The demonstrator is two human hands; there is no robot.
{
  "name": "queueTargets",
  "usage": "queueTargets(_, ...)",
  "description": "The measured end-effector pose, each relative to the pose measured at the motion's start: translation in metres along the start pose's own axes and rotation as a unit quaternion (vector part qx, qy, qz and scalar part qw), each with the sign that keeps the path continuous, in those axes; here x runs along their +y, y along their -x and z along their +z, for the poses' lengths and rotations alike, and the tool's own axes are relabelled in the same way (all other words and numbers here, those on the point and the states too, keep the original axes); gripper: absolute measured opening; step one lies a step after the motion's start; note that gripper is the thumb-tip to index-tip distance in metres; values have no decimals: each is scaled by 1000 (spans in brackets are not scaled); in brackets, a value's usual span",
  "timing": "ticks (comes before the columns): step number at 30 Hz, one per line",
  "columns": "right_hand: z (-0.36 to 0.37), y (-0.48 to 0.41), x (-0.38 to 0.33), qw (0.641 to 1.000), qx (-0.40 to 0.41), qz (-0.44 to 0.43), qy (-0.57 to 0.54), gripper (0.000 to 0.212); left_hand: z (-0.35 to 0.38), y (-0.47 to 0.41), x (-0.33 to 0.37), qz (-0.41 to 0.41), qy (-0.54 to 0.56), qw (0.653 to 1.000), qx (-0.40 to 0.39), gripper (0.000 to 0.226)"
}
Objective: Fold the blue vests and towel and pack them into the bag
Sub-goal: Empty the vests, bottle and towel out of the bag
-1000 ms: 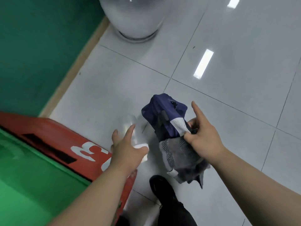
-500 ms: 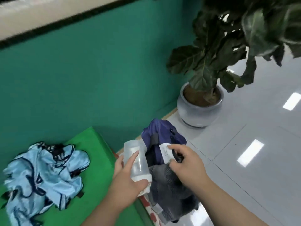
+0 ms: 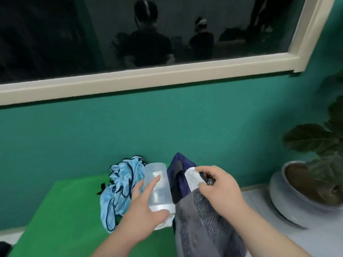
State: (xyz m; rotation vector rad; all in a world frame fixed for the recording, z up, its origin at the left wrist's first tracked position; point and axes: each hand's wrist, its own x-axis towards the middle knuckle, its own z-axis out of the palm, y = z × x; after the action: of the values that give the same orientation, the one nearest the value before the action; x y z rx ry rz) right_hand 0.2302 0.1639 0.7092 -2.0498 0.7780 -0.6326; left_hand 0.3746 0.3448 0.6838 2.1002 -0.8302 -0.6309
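Observation:
A heap of light blue vests [image 3: 118,188] with dark trim lies crumpled on the green mat [image 3: 65,216] by the wall. My left hand [image 3: 144,216] grips a clear plastic bottle [image 3: 158,186] with a white cap, held in front of the vests. My right hand [image 3: 219,188] pinches the top of a navy and grey bag [image 3: 200,223] near its white label [image 3: 192,179]. The bag hangs at the mat's right edge. I see no towel apart from the grey fabric of the bag.
A teal wall [image 3: 167,127] with a dark window [image 3: 130,34] rises behind the mat. A potted plant [image 3: 304,182] in a grey pot stands on the pale tiled floor [image 3: 315,238] to the right.
The view has swung up from the floor to the wall and window. Both hands keep hold of the bottle and the bag, now raised beside the vests.

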Motion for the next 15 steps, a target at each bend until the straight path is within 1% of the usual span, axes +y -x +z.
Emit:
queueTargets(5,78,-13,-70,999,-34,-34,-10,47,-86,19,-63,-7,41,998,53,88)
queueTargets(12,203,-34,-169,996,-73,-53,-12,41,-224,38,-152,-49,83,989,110,86)
queueTargets(15,264,-46,-210,995,-81,-52,-11,39,-280,46,-196,-62,79,986,133,85)
